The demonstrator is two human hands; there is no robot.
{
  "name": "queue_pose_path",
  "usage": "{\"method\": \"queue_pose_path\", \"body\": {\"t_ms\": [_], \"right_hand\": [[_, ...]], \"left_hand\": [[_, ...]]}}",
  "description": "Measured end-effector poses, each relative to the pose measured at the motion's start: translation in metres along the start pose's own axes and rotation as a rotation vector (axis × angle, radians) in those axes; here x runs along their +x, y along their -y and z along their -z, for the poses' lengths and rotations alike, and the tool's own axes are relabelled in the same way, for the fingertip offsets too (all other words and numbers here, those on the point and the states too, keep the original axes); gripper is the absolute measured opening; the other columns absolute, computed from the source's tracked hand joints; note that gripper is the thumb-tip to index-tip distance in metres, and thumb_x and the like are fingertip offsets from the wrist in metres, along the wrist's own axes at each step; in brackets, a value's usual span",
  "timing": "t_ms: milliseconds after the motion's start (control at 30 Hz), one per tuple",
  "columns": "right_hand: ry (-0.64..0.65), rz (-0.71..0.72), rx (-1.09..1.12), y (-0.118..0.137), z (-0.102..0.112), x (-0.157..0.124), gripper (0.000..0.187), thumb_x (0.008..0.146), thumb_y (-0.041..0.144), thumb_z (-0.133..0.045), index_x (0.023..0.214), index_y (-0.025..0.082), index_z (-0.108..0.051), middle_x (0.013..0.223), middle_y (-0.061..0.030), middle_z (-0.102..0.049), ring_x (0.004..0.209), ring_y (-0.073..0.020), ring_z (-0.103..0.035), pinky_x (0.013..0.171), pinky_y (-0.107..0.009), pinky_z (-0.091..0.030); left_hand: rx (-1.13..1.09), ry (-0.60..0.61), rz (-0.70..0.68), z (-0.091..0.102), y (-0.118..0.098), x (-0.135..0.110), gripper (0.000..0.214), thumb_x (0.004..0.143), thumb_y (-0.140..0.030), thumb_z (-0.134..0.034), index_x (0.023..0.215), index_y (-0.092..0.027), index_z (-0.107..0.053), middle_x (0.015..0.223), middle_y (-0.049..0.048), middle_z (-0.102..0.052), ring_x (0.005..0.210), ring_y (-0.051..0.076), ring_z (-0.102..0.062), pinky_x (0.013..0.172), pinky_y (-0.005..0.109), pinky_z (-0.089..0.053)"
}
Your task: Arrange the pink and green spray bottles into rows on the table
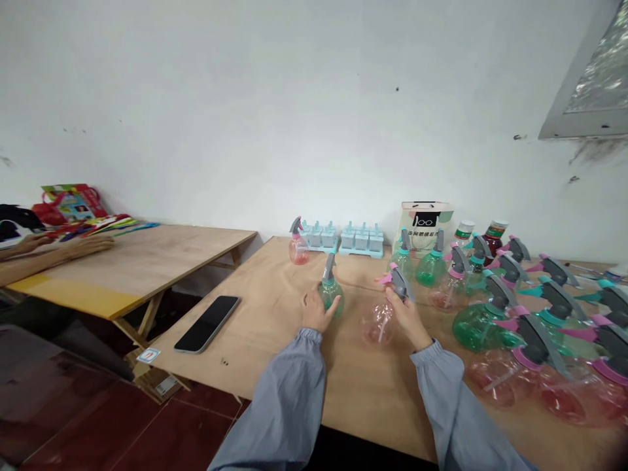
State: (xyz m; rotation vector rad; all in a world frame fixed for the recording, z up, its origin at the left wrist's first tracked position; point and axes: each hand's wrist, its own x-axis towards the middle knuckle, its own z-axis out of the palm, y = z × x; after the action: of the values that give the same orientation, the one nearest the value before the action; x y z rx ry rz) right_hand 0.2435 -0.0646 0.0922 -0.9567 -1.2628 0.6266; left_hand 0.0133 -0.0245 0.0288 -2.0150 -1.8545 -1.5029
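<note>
My left hand [316,307] is wrapped round the body of a green spray bottle [332,292] with a grey head, which stands upright on the table. My right hand [403,311] grips a clear pink spray bottle [379,324] by its grey and pink head, the bottle leaning a little. Behind them, a small pink spray bottle [298,250] stands alone near the far edge. To the right of my right hand are several more green and pink spray bottles, among them a green spray bottle [478,326] and a pink spray bottle [505,379].
A black phone [207,324] lies at the left of the wooden table [275,353]. Pale blue popsicle molds [362,241] and a paper bag [422,222] stand by the wall. At a second table [161,255] rest another person's hands [88,245].
</note>
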Motion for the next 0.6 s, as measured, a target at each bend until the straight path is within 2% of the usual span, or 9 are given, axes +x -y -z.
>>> {"method": "queue_pose_path", "body": {"t_ms": [133, 233, 333, 433, 533, 600], "right_hand": [[-0.172, 0.025, -0.125, -0.004, 0.015, 0.01, 0.044, 0.075, 0.06, -0.067, 0.093, 0.02, -0.072, 0.082, -0.0045, -0.072, 0.081, -0.021, -0.067, 0.082, -0.038, -0.054], [-0.24, 0.025, -0.18, -0.011, 0.027, 0.02, 0.05, 0.072, 0.062, -0.068, 0.094, 0.018, -0.071, 0.083, -0.006, -0.073, 0.077, -0.0217, -0.066, 0.079, -0.04, -0.054], [-0.245, 0.036, -0.217, -0.022, 0.034, 0.029, 0.054, 0.072, 0.063, -0.068, 0.103, 0.018, -0.067, 0.093, -0.0088, -0.073, 0.086, -0.0246, -0.067, 0.087, -0.044, -0.052], [-0.234, 0.106, -0.271, -0.036, 0.036, 0.031, 0.065, 0.072, 0.061, -0.072, 0.12, 0.019, -0.057, 0.109, -0.0113, -0.069, 0.102, -0.0266, -0.064, 0.095, -0.046, -0.048], [-0.329, 0.187, -0.374, -0.056, 0.037, 0.027, 0.083, 0.067, 0.065, -0.075, 0.127, 0.016, -0.047, 0.122, -0.0181, -0.061, 0.112, -0.0299, -0.058, 0.1, -0.049, -0.044], [-0.393, 0.223, -0.476, -0.069, 0.039, 0.024, 0.088, 0.066, 0.071, -0.073, 0.127, 0.013, -0.046, 0.124, -0.0222, -0.057, 0.115, -0.0333, -0.054, 0.101, -0.053, -0.041]], "left_hand": [[0.0, 0.015, 0.001, 0.002, -0.001, 0.0, 0.067, 0.086, -0.058, -0.056, 0.136, -0.016, -0.043, 0.13, 0.0209, -0.062, 0.123, 0.032, -0.06, 0.109, 0.052, -0.038], [-0.006, 0.016, -0.017, 0.003, -0.002, 0.001, 0.067, 0.086, -0.057, -0.055, 0.137, -0.015, -0.042, 0.129, 0.0206, -0.062, 0.123, 0.032, -0.06, 0.109, 0.052, -0.038], [0.003, 0.02, -0.019, 0.004, -0.002, 0.001, 0.067, 0.087, -0.058, -0.054, 0.137, -0.015, -0.041, 0.129, 0.0202, -0.062, 0.124, 0.032, -0.059, 0.11, 0.053, -0.037], [0.024, 0.038, -0.007, 0.004, -0.003, 0.001, 0.068, 0.087, -0.058, -0.054, 0.138, -0.015, -0.042, 0.129, 0.0203, -0.062, 0.125, 0.032, -0.059, 0.11, 0.051, -0.038], [0.029, 0.041, 0.005, 0.005, -0.004, 0.001, 0.067, 0.087, -0.057, -0.055, 0.137, -0.014, -0.043, 0.128, 0.021, -0.062, 0.124, 0.032, -0.06, 0.109, 0.051, -0.039], [0.019, 0.04, 0.008, 0.006, -0.005, 0.001, 0.066, 0.086, -0.056, -0.057, 0.136, -0.014, -0.044, 0.13, 0.021, -0.061, 0.123, 0.033, -0.06, 0.109, 0.052, -0.04]]}}
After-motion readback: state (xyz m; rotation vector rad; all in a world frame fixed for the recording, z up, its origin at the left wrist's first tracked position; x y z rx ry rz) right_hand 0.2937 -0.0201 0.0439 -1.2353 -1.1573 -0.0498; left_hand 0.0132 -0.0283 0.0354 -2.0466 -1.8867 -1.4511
